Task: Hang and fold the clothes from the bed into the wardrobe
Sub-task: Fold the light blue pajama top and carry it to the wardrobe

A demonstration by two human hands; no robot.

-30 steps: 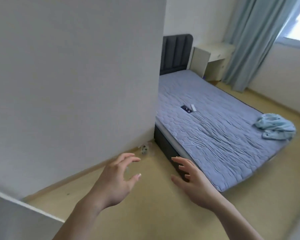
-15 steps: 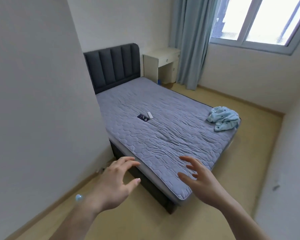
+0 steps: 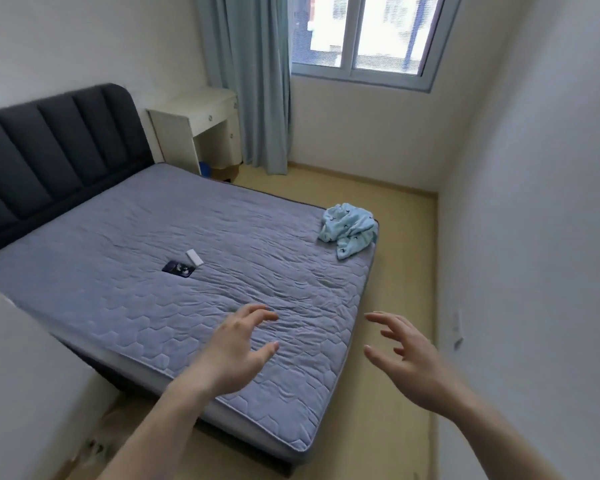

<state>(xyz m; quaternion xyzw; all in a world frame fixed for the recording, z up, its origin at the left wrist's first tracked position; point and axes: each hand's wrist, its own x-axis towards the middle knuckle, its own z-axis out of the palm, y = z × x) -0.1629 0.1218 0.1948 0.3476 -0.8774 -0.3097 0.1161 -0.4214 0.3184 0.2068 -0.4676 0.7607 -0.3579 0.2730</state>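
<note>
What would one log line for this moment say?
left hand: open | right hand: open | light blue garment: crumpled on bed corner

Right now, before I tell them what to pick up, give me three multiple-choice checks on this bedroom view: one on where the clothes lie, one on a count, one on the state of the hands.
1. Where does the light blue garment lie on the bed?
A. against the headboard
B. at the far foot corner, on the window side
C. under the left hand

2. How many small items lie mid-mattress?
A. two
B. none
C. four

3. What are the hands doing?
A. both grip the garment
B. the right holds a hanger
C. both are open and hold nothing

Answers:
1 B: the crumpled garment sits at the mattress corner, far from the headboard.
2 A: a dark flat item and a white item lie side by side.
3 C: the left hand and the right hand have spread fingers and hold nothing.
</note>
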